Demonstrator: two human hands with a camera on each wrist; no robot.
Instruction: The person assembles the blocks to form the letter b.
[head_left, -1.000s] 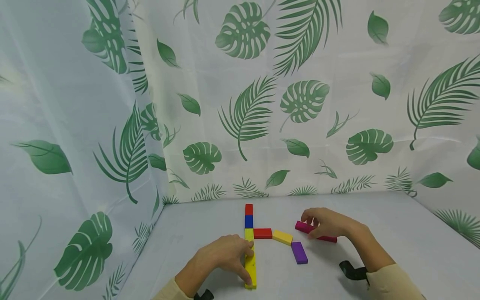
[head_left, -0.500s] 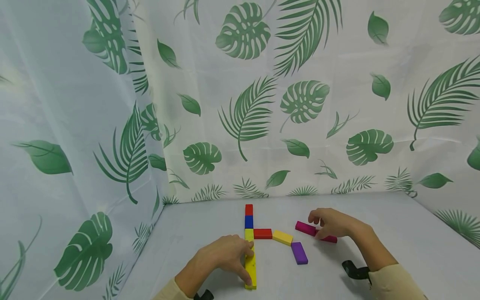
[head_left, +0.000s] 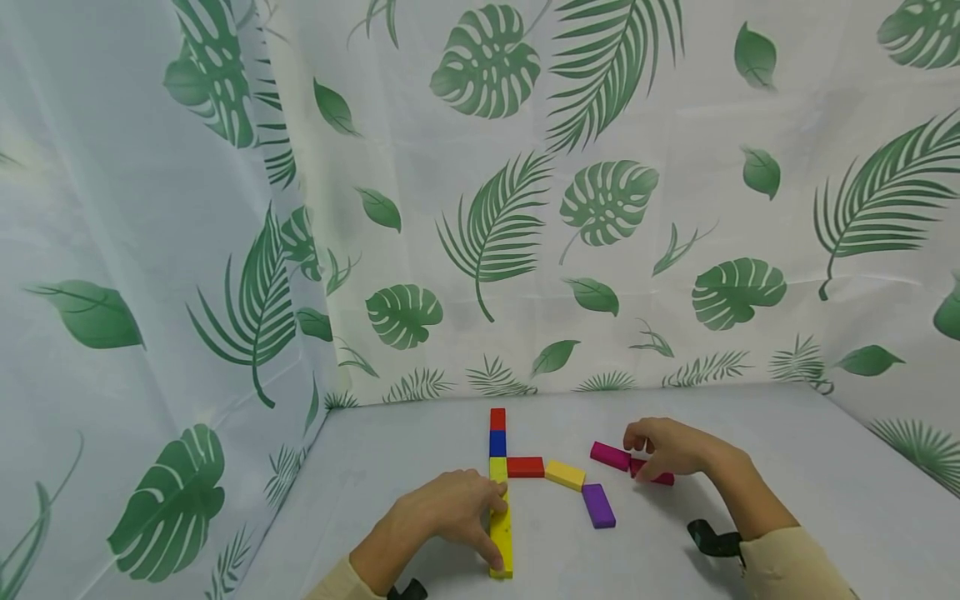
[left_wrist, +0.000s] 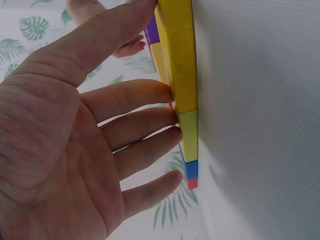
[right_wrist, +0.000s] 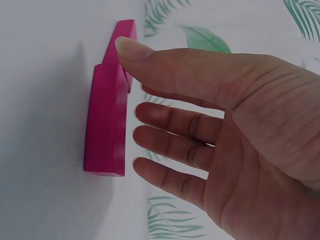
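My left hand (head_left: 453, 504) rests its thumb and fingertips on a long yellow block (head_left: 501, 537), part of a straight row. In the left wrist view the fingers are fairly straight, touching the yellow block (left_wrist: 181, 65). Farther along lie a light yellow block (left_wrist: 189, 135), a blue block (head_left: 498, 443) and a red block (head_left: 498, 419). My right hand (head_left: 671, 447) hovers by two magenta blocks lying end to end. In the right wrist view its fingers are spread apart from the nearer magenta block (right_wrist: 105, 122); the thumb overlaps the farther magenta block (right_wrist: 120, 42).
Branching right from the row are a red block (head_left: 526, 467), a yellow block (head_left: 565, 475) and a purple block (head_left: 598, 506). The white table (head_left: 420, 433) ends at a leaf-printed curtain (head_left: 510, 250) behind and at the sides.
My right hand has moved slightly right along the magenta blocks, uncovering the left one and the joint between the two. The left hand and the other blocks have stayed put.
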